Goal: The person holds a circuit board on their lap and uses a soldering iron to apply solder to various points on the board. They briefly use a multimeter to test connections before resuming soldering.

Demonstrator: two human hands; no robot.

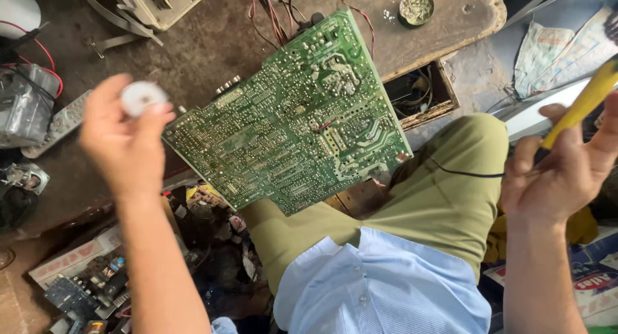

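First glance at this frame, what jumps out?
A big green circuit board fills the centre, lying solder side up at an angle and sticking out past the edge of a worn bench over the person's lap. The left hand holds up a small white round thing at the left, and the right hand grips a yellow-handled tool at the far right. A small round tin sits at the bench's top edge.

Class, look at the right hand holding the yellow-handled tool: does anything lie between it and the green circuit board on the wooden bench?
Nothing solid blocks the path. Between the right hand with its yellow-handled tool and the green circuit board there is only open space above the person's olive-trousered knee. The left hand is on the board's far side.
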